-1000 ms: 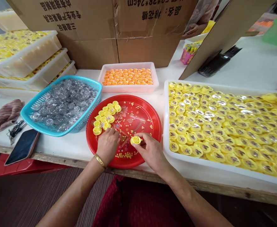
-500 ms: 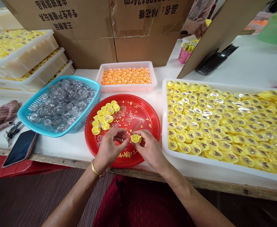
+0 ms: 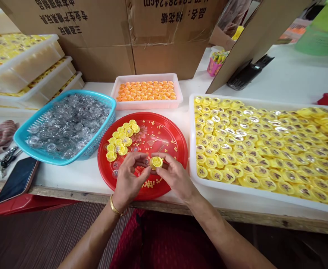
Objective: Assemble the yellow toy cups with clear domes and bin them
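Right hand has fingers pinching a yellow cup over the red tray, left hand curled close by, can't tell if its fingers grip the clear piece there; careless tilting could spill the cup.

The person's two forearms are bare, with the left hand and the right hand also bare. Around the left wrist there is a bracelet — gold in colour, narrow, rounded and rather shiny. The body wears a dark red garment, of which only the part at the lap is seen. Its cloth has a fine, uneven texture with small spots — perhaps knitted, I cannot tell exactly. Near its left upper edge runs a narrow blackish strip.
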The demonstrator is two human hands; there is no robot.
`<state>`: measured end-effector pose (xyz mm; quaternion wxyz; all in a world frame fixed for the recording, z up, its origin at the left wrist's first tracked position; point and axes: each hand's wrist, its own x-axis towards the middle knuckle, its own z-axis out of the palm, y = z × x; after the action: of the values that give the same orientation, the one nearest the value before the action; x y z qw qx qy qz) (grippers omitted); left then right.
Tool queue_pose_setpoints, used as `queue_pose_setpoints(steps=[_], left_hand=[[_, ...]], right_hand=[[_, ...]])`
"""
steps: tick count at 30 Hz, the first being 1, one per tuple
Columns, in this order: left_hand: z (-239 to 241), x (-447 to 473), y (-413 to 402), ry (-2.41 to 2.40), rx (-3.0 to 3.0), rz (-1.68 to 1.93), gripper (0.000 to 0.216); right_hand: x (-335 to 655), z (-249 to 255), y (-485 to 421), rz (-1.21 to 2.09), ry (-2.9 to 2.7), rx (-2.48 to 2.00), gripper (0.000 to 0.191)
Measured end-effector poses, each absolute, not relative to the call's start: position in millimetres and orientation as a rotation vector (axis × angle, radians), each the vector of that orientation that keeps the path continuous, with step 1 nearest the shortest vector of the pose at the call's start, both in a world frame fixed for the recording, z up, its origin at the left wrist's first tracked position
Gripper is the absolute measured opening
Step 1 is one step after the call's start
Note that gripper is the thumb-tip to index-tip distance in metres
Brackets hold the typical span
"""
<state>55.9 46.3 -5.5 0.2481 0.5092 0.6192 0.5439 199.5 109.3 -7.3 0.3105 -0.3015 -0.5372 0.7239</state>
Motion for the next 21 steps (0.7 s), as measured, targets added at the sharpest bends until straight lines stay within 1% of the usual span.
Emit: queue_pose_setpoints(steps=[2,4,6,8,13,17,21], left_hand=[[-2,56,44,1.824,1.672,1.441,0.027],[1,56,42,1.899,1.873,1.427,0.029],[1,57,41,1.929,1.984,1.416,0.03],[1,59,40,1.942,2.051,1.381,0.031],[3,63,41,1.949,2.045,1.326,0.029],[7,60,46,1.871,1.89,1.26,0.024],[11,56,50,1.789,1.979,1.078,0.024]], right_hand=[[201,-5,109,1.935,-1.402,-0.788,0.033],[203,-6,109,1.847,-1.448,-0.85,0.03],[202,-9,109,1.729,-1.488,-0.939,0.031],[201,-11,109,1.691,-1.468,-0.986,0.031],[201,-11,110,1.741,-1.45,-0.965,0.032],[205,-11,111,1.771,-1.456,-0.953,0.04],[206,-13,112,1.926,-1.271,-0.892,0.048]])
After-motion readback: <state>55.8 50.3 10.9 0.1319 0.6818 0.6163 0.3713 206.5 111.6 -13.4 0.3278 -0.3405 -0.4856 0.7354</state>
